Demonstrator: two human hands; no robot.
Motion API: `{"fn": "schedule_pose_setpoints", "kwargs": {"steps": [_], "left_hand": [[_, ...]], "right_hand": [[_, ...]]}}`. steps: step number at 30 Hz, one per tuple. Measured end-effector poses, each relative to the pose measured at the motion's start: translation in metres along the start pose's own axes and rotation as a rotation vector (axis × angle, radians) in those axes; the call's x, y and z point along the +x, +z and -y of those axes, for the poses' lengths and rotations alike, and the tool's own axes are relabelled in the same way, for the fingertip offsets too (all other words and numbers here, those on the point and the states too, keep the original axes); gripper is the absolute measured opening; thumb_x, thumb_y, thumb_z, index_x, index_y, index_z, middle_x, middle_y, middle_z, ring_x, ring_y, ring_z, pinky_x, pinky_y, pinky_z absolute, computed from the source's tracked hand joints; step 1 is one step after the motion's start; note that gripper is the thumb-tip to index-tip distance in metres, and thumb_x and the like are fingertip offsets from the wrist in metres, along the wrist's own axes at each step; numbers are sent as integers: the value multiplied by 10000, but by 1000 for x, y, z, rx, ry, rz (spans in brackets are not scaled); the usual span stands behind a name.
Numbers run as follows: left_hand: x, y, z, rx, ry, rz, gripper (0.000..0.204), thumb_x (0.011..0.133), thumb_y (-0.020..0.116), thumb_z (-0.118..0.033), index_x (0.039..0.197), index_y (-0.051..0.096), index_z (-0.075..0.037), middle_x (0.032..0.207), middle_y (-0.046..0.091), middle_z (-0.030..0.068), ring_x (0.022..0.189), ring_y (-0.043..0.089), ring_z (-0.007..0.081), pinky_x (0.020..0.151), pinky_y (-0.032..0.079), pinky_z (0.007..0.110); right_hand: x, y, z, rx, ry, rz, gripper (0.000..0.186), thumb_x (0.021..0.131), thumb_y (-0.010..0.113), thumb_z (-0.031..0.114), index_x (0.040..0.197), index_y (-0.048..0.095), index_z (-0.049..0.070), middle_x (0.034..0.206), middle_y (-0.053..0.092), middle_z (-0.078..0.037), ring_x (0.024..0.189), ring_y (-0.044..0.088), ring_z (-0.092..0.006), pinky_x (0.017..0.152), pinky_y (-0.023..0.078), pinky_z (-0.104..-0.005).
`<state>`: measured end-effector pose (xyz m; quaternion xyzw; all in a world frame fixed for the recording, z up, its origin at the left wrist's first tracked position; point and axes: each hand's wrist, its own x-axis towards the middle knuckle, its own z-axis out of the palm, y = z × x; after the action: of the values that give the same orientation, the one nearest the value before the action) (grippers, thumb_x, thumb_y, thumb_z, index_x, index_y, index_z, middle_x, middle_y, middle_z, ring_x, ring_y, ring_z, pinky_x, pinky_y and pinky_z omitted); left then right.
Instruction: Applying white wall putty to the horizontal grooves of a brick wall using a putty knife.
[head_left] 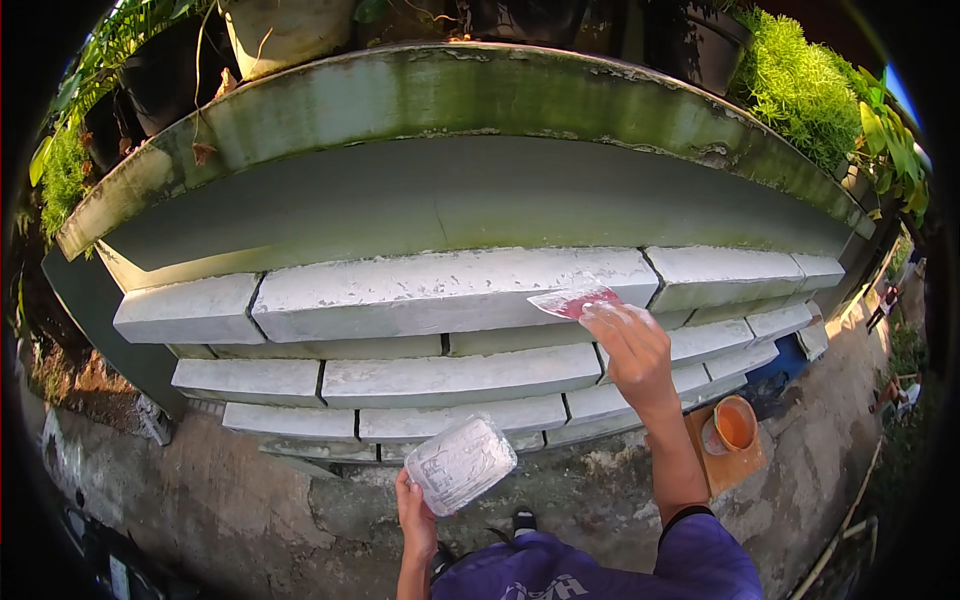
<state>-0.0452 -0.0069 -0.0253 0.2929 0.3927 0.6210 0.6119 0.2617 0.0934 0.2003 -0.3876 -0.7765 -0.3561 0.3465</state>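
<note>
My right hand (630, 350) is closed round a putty knife (575, 300) with a wide, white-smeared blade and a red part near the fingers. Its blade is at the front edge of a long white block (450, 285), the top one of the stepped wall; whether it touches cannot be made out. Grey patches show through the white coat along that block's upper face. Lower down, my left hand (413, 508) grips a shallow rectangular tray (462, 465) by its left side. White paste covers the tray's surface.
Below run more rows of white blocks (460, 375) with dark gaps between them. At the right, an orange bucket (735, 425) stands on a brown board (712, 468), beside a blue object (775, 370). A mossy ledge (450, 95) with potted plants (800, 90) overhangs above.
</note>
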Motion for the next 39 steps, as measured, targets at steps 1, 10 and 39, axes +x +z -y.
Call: {"fn": "schedule_pose_setpoints", "kwargs": {"steps": [1,10,39], "left_hand": [[1,-1,1,2,-1,-2,517,1031,431,-355,1467,301,-110,1303,544,90,1010,639,214,600,561,355],[6,11,10,22,-28,3,508,1033,425,-373,1456,315,-116,1298,548,76,1014,636,203,607,551,350],[7,68,54,32,-44,-113,489,1030,451,-341,1446,340,-110,1278,559,73,1016,625,185,629,548,340]], "right_hand": [[2,0,-7,7,-2,-2,298,772,647,14,1065,689,45,1020,720,-92,975,696,-272,823,551,-391],[11,27,-35,-58,3,122,310,736,656,4,1042,665,52,963,686,-95,923,675,-266,780,529,-398],[35,8,-85,-63,-31,55,175,763,657,72,934,631,98,934,600,-30,961,592,-225,855,461,-416]]}}
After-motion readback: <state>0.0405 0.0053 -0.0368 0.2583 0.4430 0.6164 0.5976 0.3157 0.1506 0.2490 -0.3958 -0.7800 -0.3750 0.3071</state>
